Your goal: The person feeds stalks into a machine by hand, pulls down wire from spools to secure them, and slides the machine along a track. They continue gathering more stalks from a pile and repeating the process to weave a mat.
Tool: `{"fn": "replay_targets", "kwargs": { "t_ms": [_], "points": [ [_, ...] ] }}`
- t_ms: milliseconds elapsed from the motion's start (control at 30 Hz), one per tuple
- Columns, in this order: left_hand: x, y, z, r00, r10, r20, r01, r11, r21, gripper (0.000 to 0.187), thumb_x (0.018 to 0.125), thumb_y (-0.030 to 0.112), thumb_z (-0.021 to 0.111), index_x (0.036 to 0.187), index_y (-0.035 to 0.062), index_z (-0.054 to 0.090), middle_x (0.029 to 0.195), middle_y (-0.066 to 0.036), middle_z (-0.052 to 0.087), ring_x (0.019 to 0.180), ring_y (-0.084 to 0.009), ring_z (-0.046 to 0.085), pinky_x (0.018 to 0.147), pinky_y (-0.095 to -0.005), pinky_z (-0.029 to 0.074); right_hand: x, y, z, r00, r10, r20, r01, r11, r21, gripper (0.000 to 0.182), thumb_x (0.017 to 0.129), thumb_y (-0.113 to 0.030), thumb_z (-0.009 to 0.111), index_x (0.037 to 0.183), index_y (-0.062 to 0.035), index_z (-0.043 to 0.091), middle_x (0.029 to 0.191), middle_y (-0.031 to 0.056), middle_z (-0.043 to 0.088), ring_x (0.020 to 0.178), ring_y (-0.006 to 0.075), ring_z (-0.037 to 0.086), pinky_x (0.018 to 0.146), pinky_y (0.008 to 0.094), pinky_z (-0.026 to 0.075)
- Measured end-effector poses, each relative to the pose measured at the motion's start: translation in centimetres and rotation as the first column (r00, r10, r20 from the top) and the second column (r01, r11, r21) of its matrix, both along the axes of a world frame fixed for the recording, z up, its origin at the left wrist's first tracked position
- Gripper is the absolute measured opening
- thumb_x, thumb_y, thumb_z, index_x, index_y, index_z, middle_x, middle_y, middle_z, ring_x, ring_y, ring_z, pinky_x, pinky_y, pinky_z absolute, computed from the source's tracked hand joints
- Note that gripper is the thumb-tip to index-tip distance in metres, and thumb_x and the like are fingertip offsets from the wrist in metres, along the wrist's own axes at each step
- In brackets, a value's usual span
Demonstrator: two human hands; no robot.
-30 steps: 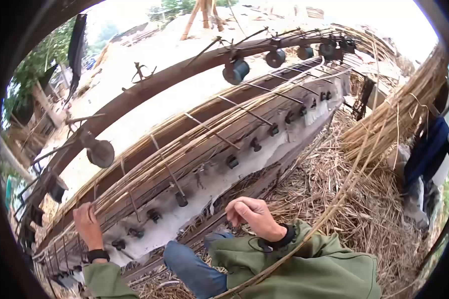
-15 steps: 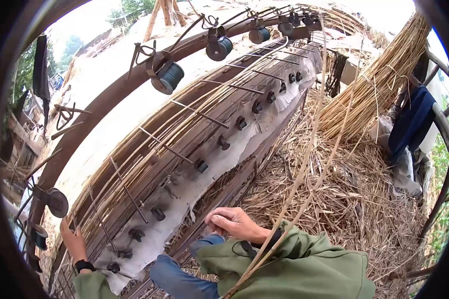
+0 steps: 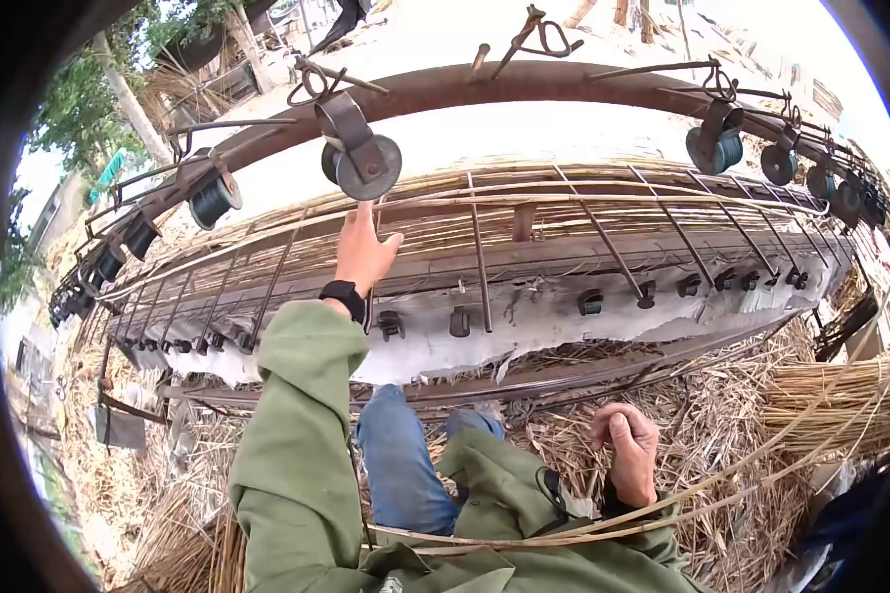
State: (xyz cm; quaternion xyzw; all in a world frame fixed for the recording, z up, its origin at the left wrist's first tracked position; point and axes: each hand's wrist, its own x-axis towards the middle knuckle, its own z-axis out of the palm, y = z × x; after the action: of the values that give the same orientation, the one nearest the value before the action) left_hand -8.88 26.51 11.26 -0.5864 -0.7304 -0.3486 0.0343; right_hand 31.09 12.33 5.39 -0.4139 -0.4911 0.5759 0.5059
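Note:
My left hand (image 3: 364, 252) reaches up to the frame, forefinger and thumb apart, with the fingertips right at the underside of a metal wire spool (image 3: 366, 166). This spool hangs in a bracket from the curved rusty rail (image 3: 435, 87). Under the hand, long thin reeds (image 3: 603, 186) lie lengthwise across a row of metal rods (image 3: 598, 232). My right hand (image 3: 628, 445) is curled closed above the straw, with its thumb against the bent fingers and nothing showing in it. A few long reed stalks (image 3: 732, 481) cross my right forearm.
More wire spools (image 3: 214, 202) hang along the rail on both sides. Small spools (image 3: 590, 301) line a torn white sheet (image 3: 524, 326) on the near side. A reed bundle (image 3: 841, 400) lies at right, over loose straw (image 3: 702, 395). Trees (image 3: 99, 109) stand behind.
The view has swung left, so the frame now runs across the picture. My left hand has risen to the spool. My right hand is still curled, off the frame.

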Motion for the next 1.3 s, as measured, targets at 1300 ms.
{"fn": "replay_targets", "kwargs": {
  "t_ms": [1300],
  "points": [
    [-2.4,1.4,-5.1,0.910,-0.036,0.414,-0.059,0.975,0.214,0.050,0.079,0.013,0.054,0.127,0.0020,0.044,0.101,-0.018,0.058,0.085,-0.0292,0.058,0.077,-0.0368,0.045,-0.1,-3.4,-1.0,0.963,0.265,0.046,-0.265,0.964,-0.009,0.019,0.089,-0.014,0.055,0.087,0.0044,0.061,0.070,0.0080,0.061,0.059,0.0123,0.056,0.053,0.0227,0.045]
  ]
}}
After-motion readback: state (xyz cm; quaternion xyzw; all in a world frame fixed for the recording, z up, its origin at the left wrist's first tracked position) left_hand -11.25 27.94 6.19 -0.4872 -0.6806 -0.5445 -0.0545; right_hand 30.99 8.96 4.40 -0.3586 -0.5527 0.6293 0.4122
